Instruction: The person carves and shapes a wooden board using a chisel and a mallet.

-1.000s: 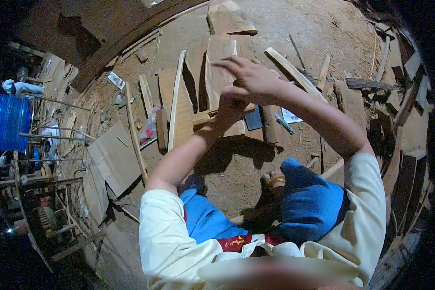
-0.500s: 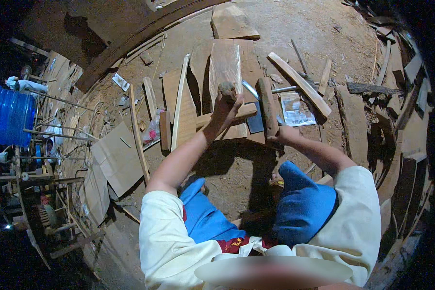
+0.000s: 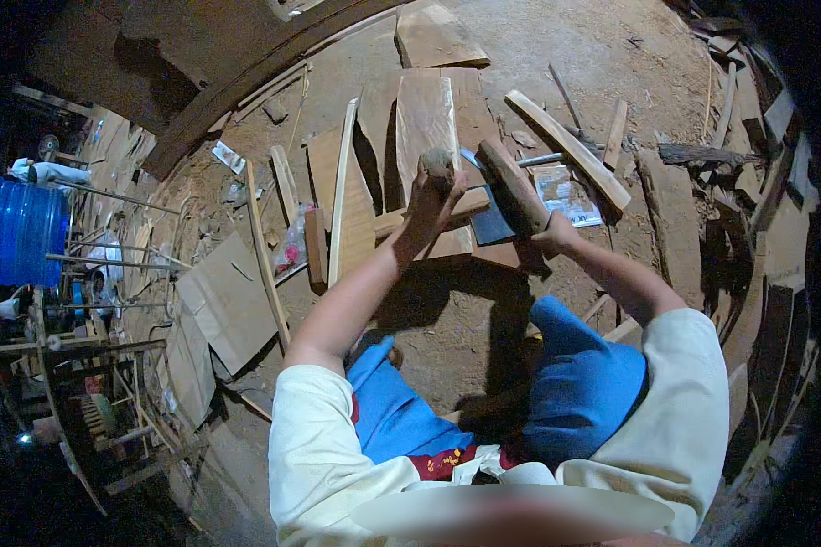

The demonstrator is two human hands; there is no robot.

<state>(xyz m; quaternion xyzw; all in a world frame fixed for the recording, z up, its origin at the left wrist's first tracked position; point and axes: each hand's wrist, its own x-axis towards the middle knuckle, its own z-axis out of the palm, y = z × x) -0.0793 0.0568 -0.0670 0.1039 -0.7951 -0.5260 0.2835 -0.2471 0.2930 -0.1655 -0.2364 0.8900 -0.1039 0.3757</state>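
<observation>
Two hands up mid-frame, each with a full grip, over a floor thick with offcuts.

I see my left hand (image 3: 436,196) closed round a small rounded lump (image 3: 438,162), maybe a stone or tool head, I cannot tell, and my right hand (image 3: 555,232) clasping the low end of a dark wood block (image 3: 511,185), just above centre. They sit near each other: I judge a slipped swing could catch knuckles, or the block twist loose onto the boards (image 3: 424,128) below.
</observation>
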